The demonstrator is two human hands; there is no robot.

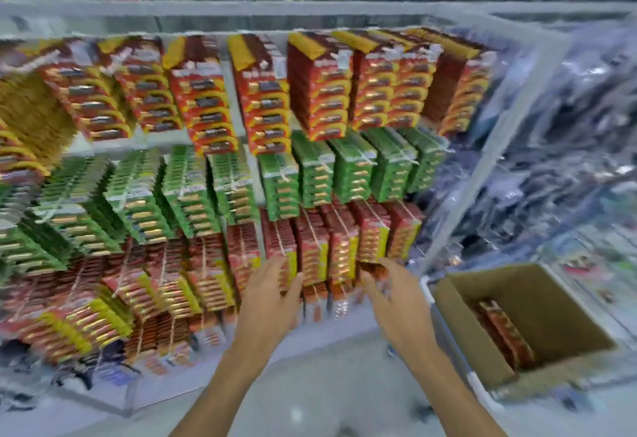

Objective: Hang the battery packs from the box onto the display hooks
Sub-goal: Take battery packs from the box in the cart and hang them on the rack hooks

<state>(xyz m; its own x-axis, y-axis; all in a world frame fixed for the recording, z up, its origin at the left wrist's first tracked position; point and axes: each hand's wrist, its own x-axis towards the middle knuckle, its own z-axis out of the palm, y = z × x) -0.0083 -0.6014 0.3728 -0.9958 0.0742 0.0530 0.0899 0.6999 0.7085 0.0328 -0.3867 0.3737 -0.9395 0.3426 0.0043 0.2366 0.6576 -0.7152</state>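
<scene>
Pinches a red battery pack (370,269) in the right hand (393,302) by the low hanging packs (312,247). Rests the left hand (272,288) there; cannot tell its grip. Spare packs (503,333) in the box (458,330), right.

No legible text, battery packs (320,99) blurred

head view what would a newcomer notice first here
A wall of red-and-yellow hanging battery packs fills the left and middle, with a band of green battery packs across it. The left hand and right hand reach to a low red row at centre, their grip lost in blur. At lower right an open brown cardboard box holds more red packs.
</scene>
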